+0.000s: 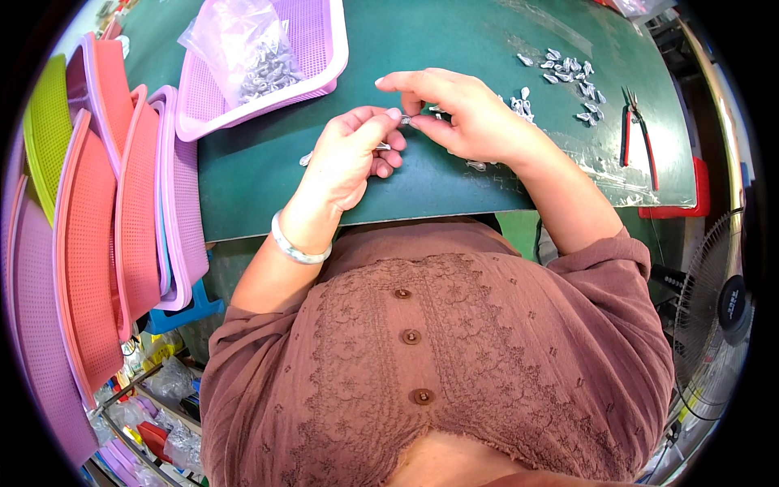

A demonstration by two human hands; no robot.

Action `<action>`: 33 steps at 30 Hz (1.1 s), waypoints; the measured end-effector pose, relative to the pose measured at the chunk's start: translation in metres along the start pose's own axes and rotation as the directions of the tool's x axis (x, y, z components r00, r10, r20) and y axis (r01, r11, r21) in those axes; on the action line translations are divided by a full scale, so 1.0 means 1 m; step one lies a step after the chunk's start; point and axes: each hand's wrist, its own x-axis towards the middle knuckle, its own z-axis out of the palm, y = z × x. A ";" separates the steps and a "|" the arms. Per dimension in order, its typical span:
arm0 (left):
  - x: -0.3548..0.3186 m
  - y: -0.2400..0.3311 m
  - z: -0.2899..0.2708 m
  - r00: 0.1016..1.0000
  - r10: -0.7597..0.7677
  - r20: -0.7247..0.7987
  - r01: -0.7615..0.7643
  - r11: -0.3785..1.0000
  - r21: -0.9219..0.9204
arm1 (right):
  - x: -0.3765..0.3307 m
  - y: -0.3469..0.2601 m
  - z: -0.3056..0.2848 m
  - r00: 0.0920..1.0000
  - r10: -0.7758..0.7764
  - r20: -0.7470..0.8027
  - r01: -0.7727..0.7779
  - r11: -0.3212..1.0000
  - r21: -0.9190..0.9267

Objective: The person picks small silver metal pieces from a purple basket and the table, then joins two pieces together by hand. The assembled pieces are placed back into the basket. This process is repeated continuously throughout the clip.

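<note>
My left hand [350, 150], with a pale bangle on its wrist, is closed with a small grey clip-like piece [405, 119] at its thumb tip. A second small piece [382, 147] shows among its curled lower fingers. From the right, my right hand [462, 114] meets the same grey piece, its thumb at the piece and its index finger raised and stretched leftward. The exact kind of the piece is too small to tell. On the green tabletop, more such pieces lie partly hidden beside my right hand, and one [306, 158] lies by my left wrist.
A lilac basket [324, 85] at the back left holds a clear bag [243, 49] of grey pieces. Several loose pieces [568, 69] lie at the far right, near red-handled pliers [638, 138]. Stacked coloured baskets [89, 260] line the left; a fan [706, 316] stands right.
</note>
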 end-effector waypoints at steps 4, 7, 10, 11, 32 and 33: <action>0.000 -0.006 0.000 0.996 0.054 0.076 -0.050 0.997 -0.053 | 0.000 -0.002 -0.002 0.999 0.012 -0.032 -0.009 0.995 0.096; 0.000 -0.006 0.002 0.993 0.092 0.072 -0.086 0.993 -0.078 | 0.001 -0.002 -0.003 0.996 0.015 -0.089 -0.001 0.989 0.151; -0.001 -0.006 0.003 0.990 0.123 0.074 -0.115 0.987 -0.111 | 0.001 -0.001 -0.001 0.992 0.047 -0.121 -0.018 0.974 0.226; -0.001 -0.006 0.003 0.988 0.134 0.077 -0.125 0.985 -0.115 | 0.001 0.001 0.000 0.990 0.051 -0.130 -0.015 0.965 0.261; -0.004 -0.006 0.008 0.948 0.316 0.025 -0.317 0.946 0.063 | 0.000 -0.001 -0.006 0.993 0.020 -0.113 0.011 0.964 0.266; -0.005 -0.005 0.009 0.948 0.318 0.017 -0.319 0.945 0.069 | 0.000 -0.002 -0.006 0.992 0.007 -0.124 0.023 0.971 0.237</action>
